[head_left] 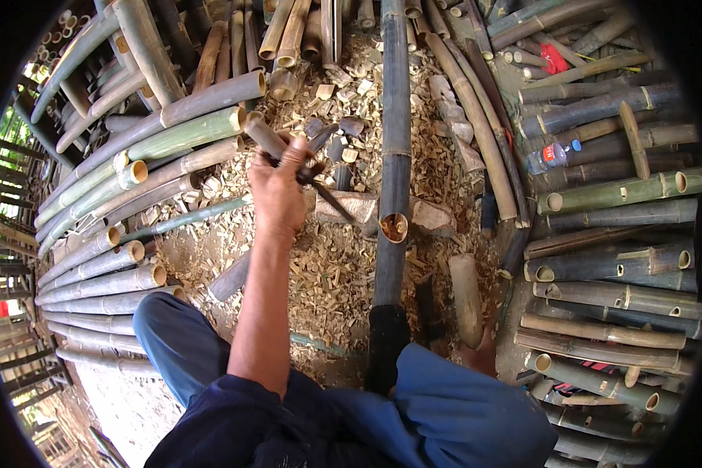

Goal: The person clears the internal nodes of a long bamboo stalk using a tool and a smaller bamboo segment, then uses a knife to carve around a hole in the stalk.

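My left hand (277, 187) is closed around a tool with a thick round wooden piece (265, 137) at its upper left and a narrow dark blade (331, 201) toward the lower right. The hand is above the chip-strewn ground, left of a long dark bamboo pole (396, 117). The blade's tip is close to the pole but apart from it. On the pole's upper face is a cut hole (393, 227) with a pale rim. A black covering (387, 343) meets the pole's near end by my right leg; its kind is unclear. My right hand is out of view.
Wood chips (327, 288) cover the ground. A pale block (347, 208) lies beside the pole. Bamboo lengths are stacked at left (101, 281) and right (616, 292), several with cut holes. A plastic bottle (552, 156) with a blue cap lies on the right stack.
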The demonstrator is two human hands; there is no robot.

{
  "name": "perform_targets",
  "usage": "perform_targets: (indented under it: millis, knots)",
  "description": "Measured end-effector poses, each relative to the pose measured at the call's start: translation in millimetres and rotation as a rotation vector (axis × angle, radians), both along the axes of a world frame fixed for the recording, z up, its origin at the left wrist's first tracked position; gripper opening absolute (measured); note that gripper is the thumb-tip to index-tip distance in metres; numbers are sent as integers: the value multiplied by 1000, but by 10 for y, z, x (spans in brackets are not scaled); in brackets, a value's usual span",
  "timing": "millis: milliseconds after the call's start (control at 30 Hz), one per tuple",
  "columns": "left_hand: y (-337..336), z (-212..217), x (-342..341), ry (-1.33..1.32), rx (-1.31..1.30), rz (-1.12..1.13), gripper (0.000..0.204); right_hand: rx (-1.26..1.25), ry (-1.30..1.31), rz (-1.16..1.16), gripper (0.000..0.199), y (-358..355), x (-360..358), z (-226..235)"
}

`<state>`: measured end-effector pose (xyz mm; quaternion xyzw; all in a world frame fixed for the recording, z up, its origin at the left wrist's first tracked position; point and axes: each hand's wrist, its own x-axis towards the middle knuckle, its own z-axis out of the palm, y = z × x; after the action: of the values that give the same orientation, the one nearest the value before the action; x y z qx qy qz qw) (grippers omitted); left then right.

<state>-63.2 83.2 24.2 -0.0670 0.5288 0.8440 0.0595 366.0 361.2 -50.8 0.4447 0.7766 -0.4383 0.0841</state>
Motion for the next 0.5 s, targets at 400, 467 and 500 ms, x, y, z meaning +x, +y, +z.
perform_targets:
  millis: [400, 467, 500]
  knots:
    - [670, -529, 483, -229, 452, 310, 19, -530, 283, 327, 102, 197, -1865, 1765]
    - [719, -557, 504, -235, 478, 262, 17, -276, 382, 595, 102, 192, -2144, 1876]
    - [750, -577, 519, -238, 490, 239, 17, -235, 414, 645, 102, 159, -2256, 1924]
